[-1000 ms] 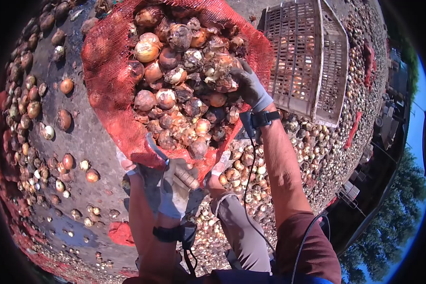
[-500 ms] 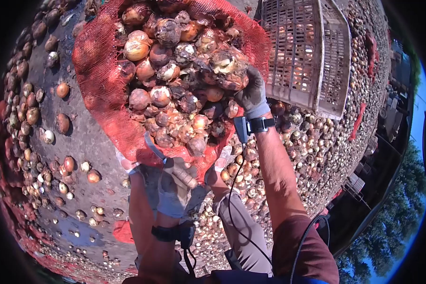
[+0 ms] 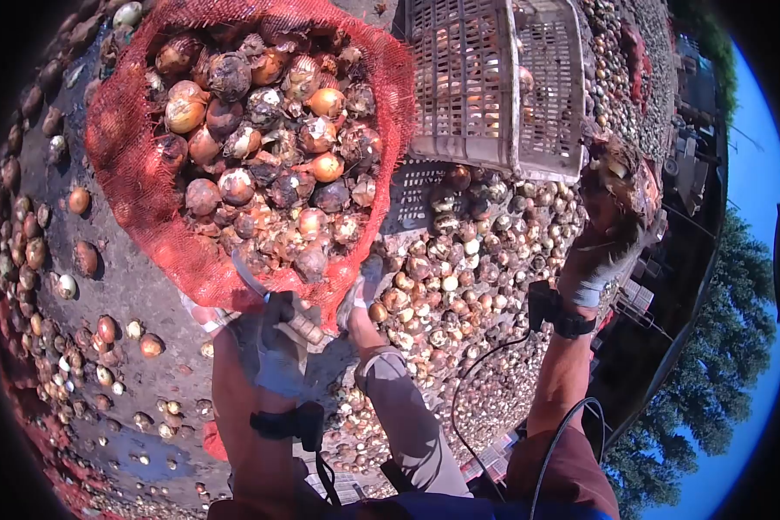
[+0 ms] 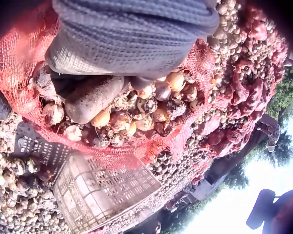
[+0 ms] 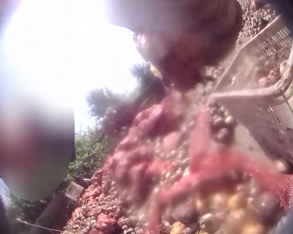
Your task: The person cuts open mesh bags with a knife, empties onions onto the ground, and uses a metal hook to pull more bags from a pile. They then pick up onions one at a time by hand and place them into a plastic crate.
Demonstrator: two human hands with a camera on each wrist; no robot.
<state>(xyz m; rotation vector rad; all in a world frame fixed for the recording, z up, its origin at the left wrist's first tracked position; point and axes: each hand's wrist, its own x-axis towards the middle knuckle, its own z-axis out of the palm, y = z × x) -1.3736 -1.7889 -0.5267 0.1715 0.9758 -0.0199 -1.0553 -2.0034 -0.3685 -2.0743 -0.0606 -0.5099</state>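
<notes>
My gloved left hand (image 3: pixel 277 342) is at the near rim of a red mesh sack (image 3: pixel 121 165) full of onions (image 3: pixel 234 186). A thin curved blade (image 3: pixel 250 276) sticks out from that hand, its handle hidden in the grip. Dirty glove fingers (image 4: pixel 95 100) show over the onions in the left wrist view. My gloved right hand (image 3: pixel 600 260) is raised at the far right, away from the sack. It holds a large, dirty onion (image 3: pixel 626 182) with ragged dry skin, blurred and dark in the right wrist view.
A pale slatted plastic crate (image 3: pixel 468 78) lies tipped beside the sack, onions showing through its slats. Loose onions (image 3: pixel 459 260) cover the ground to the right, and scattered ones (image 3: pixel 85 257) lie on bare pavement at left. Both feet stand at the sack's near side.
My right hand has lifted the onion out of the sack and swung it far to the right. The left hand stays at the rim with the blade. The head view has turned right.
</notes>
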